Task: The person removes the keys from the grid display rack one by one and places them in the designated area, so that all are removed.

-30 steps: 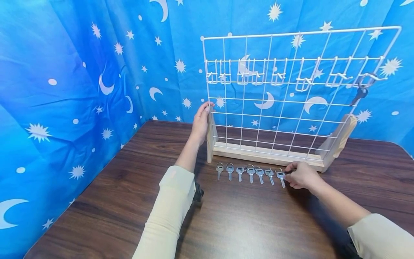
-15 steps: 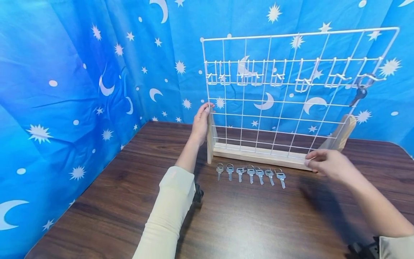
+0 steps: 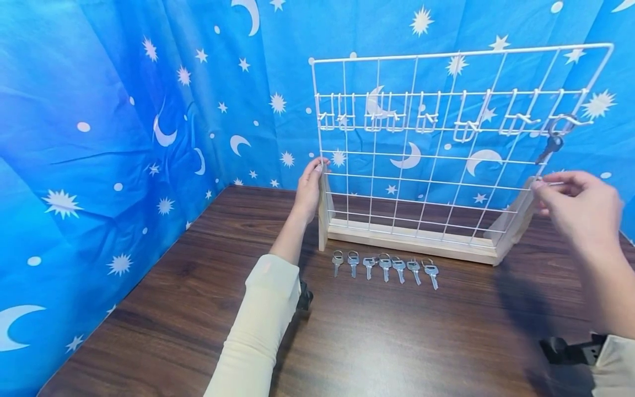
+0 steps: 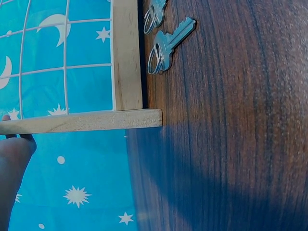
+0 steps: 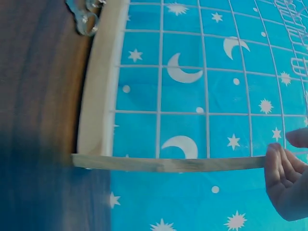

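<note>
A white wire grid rack point(image 3: 397, 177) on a wooden stand stands on the table, a row of white hooks point(image 3: 426, 121) across its upper part. My left hand point(image 3: 308, 190) grips its left side, at the top of the wooden upright point(image 4: 77, 122). On the other side my right hand point(image 3: 585, 207) is at the top of the right upright point(image 5: 168, 164), thumb and curled fingers at its edge. A key point(image 3: 552, 144) hangs by its ring from the rightmost hook, just above the right hand. Several silver keys point(image 3: 384, 267) with rings lie in a row before the base.
The dark wood table point(image 3: 377, 342) spreads out in front of the rack. Behind and to the left hangs a blue cloth point(image 3: 163, 82) with moons and stars. The wooden base bar point(image 3: 412, 236) runs along the rack's foot, close behind the keys.
My right hand has left the rightmost key in the row and moved right and up to the rack's right upright. The keys lie as before, and my left hand has stayed on the rack.
</note>
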The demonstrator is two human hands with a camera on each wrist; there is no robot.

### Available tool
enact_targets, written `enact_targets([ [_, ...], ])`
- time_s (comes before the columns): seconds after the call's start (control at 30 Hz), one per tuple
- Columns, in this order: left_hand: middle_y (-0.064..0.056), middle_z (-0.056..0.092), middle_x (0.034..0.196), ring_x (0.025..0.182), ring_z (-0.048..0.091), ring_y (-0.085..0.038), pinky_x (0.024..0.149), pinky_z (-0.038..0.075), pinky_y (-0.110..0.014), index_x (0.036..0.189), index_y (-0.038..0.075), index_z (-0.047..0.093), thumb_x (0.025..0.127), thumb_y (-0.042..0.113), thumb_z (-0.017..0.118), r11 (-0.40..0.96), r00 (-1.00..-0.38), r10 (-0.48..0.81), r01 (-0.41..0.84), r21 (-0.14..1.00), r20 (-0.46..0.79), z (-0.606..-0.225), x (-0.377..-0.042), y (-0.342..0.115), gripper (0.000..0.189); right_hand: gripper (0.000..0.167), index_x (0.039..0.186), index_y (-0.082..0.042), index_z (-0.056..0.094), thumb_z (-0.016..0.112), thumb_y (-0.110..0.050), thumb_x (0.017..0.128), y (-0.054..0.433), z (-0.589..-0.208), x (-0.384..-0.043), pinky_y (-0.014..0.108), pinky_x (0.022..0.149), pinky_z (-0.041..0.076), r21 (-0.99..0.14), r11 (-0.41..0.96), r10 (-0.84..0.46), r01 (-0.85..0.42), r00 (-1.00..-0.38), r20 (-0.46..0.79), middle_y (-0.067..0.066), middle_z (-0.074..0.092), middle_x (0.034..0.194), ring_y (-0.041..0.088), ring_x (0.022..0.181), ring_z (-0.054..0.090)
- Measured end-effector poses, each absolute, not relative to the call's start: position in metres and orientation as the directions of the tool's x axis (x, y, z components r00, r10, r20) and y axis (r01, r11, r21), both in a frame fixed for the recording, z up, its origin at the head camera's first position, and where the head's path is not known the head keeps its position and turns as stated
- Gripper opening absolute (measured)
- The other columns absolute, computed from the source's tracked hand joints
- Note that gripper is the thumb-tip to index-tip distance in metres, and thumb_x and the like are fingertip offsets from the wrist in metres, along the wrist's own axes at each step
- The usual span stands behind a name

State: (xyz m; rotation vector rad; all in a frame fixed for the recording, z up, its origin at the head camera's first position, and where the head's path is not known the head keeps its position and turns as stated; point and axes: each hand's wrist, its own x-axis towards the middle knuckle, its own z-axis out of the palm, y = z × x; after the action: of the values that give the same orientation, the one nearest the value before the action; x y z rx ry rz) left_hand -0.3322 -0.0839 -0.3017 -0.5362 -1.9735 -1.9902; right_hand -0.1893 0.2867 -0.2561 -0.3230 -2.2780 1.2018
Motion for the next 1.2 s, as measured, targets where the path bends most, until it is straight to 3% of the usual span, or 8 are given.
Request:
enact_targets([
  [0.1,-0.017,0.049,0.131,0.119,0.046,-0.029,0.099,0.035,-0.032,0.125,-0.001,0.049,0.101,0.012,0.03,-0.016,-0.897,0.066,0.436,0.9,0.436,-0.292,-0.32,-0.083,0.033,0.009,0.09,-0.034,0.051,0.06,-0.032,0.088,0.285,-0.247,-0.191,0.003,0.051,0.039,-0.86,0.502,0.524,-0.091,-0.759,0.386,-0.031,0.05,0.064,-0.015,0.052,0.051],
  [0.37,-0.016,0.05,0.13,0.12,0.044,-0.032,0.1,0.034,-0.033,0.125,-0.003,0.048,0.101,0.011,0.029,0.002,-0.896,0.069,0.439,0.898,0.438,-0.287,-0.312,-0.084,0.033,0.029,0.112,-0.026,0.058,0.065,-0.031,0.085,0.276,-0.236,-0.199,0.009,0.065,0.035,-0.848,0.511,0.577,-0.143,-0.674,0.462,-0.024,0.05,0.083,-0.01,0.074,0.046],
  [0.63,-0.014,0.05,0.132,0.121,0.044,-0.025,0.101,0.032,-0.03,0.127,-0.002,0.048,0.101,0.011,0.03,0.004,-0.905,0.067,0.421,0.907,0.419,-0.291,-0.318,-0.084,0.034,0.022,0.103,-0.023,0.062,0.069,-0.02,0.082,0.271,-0.23,-0.209,0.013,0.084,0.043,-0.876,0.4,0.623,-0.268,-0.622,0.475,-0.017,0.056,0.084,-0.006,0.077,0.054],
  [0.87,-0.012,0.051,0.131,0.121,0.044,-0.027,0.101,0.031,-0.031,0.127,-0.001,0.048,0.102,0.015,0.031,-0.038,-0.899,0.068,0.431,0.902,0.432,-0.306,-0.339,-0.085,0.035,0.016,0.091,-0.017,0.063,0.063,-0.002,0.084,0.272,-0.227,-0.213,0.007,0.063,0.045,-0.879,0.238,0.597,-0.414,-0.651,0.469,-0.009,0.061,0.079,-0.001,0.071,0.061],
  [1.2,-0.013,0.052,0.129,0.117,0.048,-0.026,0.099,0.035,-0.03,0.124,0.003,0.051,0.101,0.015,0.031,-0.002,-0.885,0.046,0.464,0.886,0.463,-0.308,-0.341,-0.084,0.033,0.016,0.091,-0.011,0.068,0.06,0.002,0.084,0.271,-0.227,-0.211,0.01,0.059,0.047,-0.855,0.228,0.588,-0.466,-0.634,0.502,-0.005,0.062,0.076,0.001,0.058,0.058],
])
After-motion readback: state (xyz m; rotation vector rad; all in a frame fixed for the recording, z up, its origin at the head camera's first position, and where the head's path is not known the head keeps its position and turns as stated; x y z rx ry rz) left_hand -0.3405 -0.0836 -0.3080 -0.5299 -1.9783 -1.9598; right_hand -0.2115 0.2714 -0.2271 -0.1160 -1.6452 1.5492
